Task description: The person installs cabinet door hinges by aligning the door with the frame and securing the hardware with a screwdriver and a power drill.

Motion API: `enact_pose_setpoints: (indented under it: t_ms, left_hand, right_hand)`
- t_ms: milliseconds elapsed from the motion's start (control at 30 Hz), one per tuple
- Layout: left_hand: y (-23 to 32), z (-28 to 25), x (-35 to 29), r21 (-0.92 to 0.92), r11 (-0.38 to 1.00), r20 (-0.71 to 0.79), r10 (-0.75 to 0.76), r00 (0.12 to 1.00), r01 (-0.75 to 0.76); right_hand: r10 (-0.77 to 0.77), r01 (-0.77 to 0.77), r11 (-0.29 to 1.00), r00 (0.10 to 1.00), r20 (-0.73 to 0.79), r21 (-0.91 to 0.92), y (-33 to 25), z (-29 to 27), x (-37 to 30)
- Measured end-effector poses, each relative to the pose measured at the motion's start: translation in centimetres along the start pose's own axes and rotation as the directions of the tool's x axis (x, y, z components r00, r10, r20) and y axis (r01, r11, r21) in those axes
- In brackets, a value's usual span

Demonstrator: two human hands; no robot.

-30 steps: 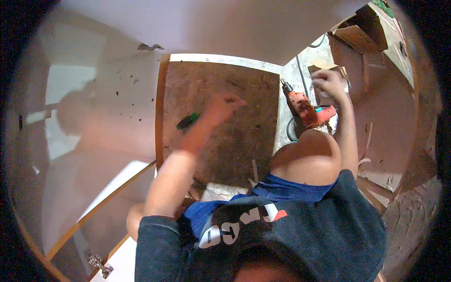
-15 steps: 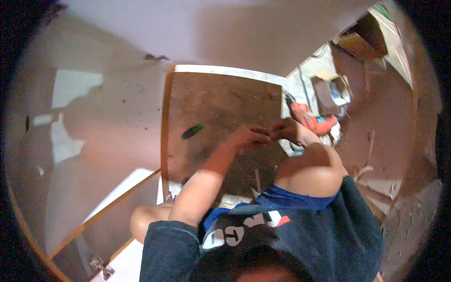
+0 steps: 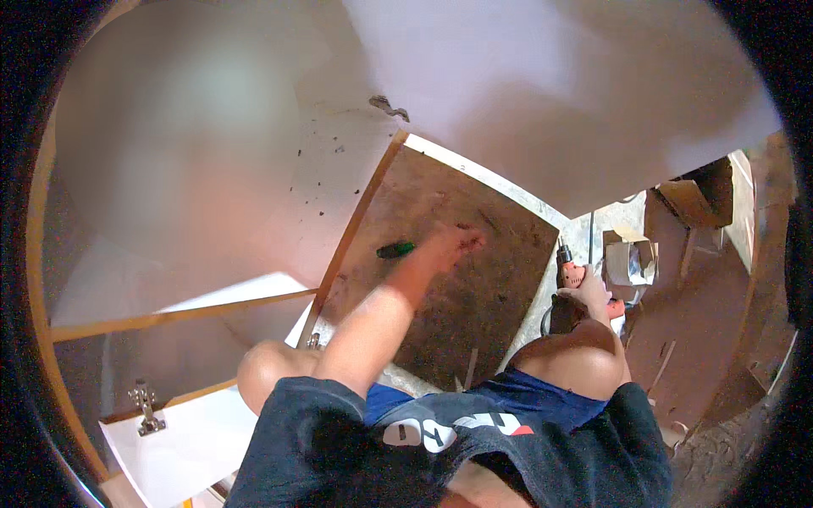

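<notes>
My right hand point(image 3: 590, 292) is wrapped round the body of a red power drill point(image 3: 570, 274), which lies to the right of a dark brown board. Its black chuck points away from me. My left hand point(image 3: 456, 247) is over the brown board point(image 3: 449, 313), in shadow, with the fingers curled together. Whatever they hold, if anything, is too dark to make out. Just left of that wrist, a small green and black object point(image 3: 395, 250) rests on the board.
White-faced panels with brown edges rise at the left and far side. A metal hinge point(image 3: 146, 406) is fixed to a white panel at lower left. An open cardboard box point(image 3: 631, 256) stands beyond the drill. A dark patch point(image 3: 389, 107) marks the far panel.
My right hand has left my left hand's side and moved right to take hold of the drill. My left hand stays over the board. The view has turned.
</notes>
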State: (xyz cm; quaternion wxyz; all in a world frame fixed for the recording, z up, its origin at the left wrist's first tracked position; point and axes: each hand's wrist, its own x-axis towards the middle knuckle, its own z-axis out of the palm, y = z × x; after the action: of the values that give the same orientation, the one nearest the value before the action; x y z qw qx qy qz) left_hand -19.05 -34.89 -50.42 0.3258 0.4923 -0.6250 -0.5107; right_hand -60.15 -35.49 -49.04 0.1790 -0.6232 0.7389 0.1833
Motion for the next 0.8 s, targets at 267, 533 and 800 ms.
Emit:
enact_pose_setpoints:
  t_ms: [267, 533, 800]
  left_hand:
    - [4.0, -18.5, 0.3, -0.452, 0.838, -0.099, -0.388, 0.916, 0.306]
    - [9.1, -24.8, -0.7, -0.666, 0.686, -0.173, -0.524, 0.834, 0.293]
    - [17.8, -28.1, -1.3, -0.79, 0.612, -0.273, -0.388, 0.88, 0.024]
  right_hand:
    - [-0.298, 0.305, 0.951, 0.948, 0.11, -0.053, -0.3, 0.7, 0.2]
    - [-0.64, 0.604, 0.763, 0.755, 0.142, 0.229, -19.0, -13.1, -10.9]
    - [-0.783, 0.615, 0.334, 0.603, -0.152, 0.714, -34.0, -21.1, -15.9]
